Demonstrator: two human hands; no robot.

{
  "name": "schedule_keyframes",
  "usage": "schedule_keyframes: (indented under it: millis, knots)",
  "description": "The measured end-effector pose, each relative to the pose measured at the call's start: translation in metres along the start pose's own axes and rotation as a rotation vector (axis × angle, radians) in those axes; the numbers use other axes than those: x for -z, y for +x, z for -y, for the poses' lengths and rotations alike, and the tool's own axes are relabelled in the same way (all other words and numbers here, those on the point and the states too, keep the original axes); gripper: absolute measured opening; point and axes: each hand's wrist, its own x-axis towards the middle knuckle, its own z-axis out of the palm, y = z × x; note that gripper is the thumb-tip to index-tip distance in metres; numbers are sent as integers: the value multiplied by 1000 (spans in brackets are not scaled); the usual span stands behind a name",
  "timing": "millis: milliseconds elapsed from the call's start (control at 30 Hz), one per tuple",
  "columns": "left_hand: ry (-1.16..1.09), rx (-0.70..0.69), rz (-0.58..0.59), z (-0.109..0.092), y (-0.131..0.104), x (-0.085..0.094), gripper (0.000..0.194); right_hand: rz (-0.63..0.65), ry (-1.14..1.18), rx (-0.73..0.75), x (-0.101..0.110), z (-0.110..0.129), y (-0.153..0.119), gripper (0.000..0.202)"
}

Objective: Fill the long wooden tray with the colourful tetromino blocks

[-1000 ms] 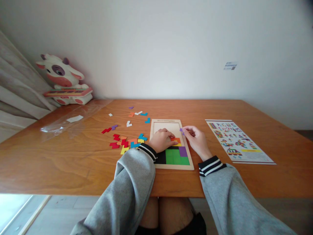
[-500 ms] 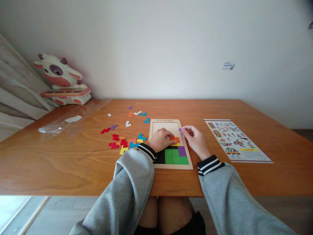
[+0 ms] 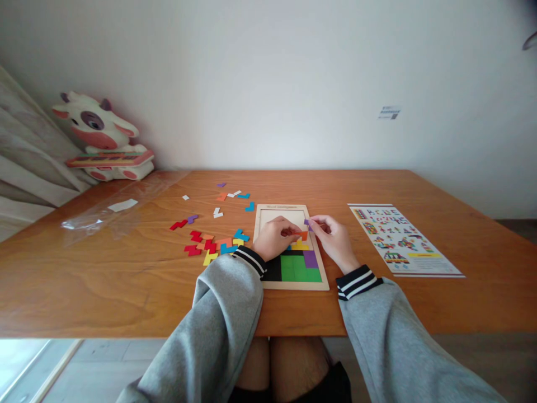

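My left hand [image 3: 274,238] is over the wooden puzzle tray [image 3: 325,280], its fingers pinching an orange puzzle piece [image 3: 304,235]. A purple puzzle piece [image 3: 307,224] is between the fingertips of my right hand [image 3: 333,238], at the tray's right rim. Green pieces [image 3: 300,267], a black piece [image 3: 273,270] and another purple piece [image 3: 310,259] lie in the tray's near part. Just below the orange piece a yellow piece [image 3: 299,245] shows, with a bit of blue beside it. My left hand hides the tray's left middle.
Loose red, yellow, blue, orange, white and purple pieces [image 3: 210,246] lie left of the tray. A printed pattern sheet [image 3: 405,240] lies to the right. At the far left are a clear plastic bag [image 3: 96,215] and a cow-shaped toy keyboard [image 3: 111,159].
The orange piece, lower against the yellow before, is now lifted and tilted in my left fingers, uncovering more yellow. My right hand keeps the purple piece at nearly the same spot.
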Motion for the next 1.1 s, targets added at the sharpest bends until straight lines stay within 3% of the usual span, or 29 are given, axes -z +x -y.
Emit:
schedule_keyframes:
  millis: [167,333,500,733,1100]
  knots:
    - [-255,73,-78,5,4,3,23,62,-4,-13,3,6,-4,43]
    - [-312,142,-213,9,8,10,37,173,-98,22,10,4,-8,35]
    - [-188,136,-228,7,7,9,36,250,-204,76,17,-4,-11,33]
    - [292,131,-161,5,-2,7,14,308,-266,151,21,2,-12,34]
    - [208,172,-153,17,-1,5,14,333,-289,222,20,5,-13,34]
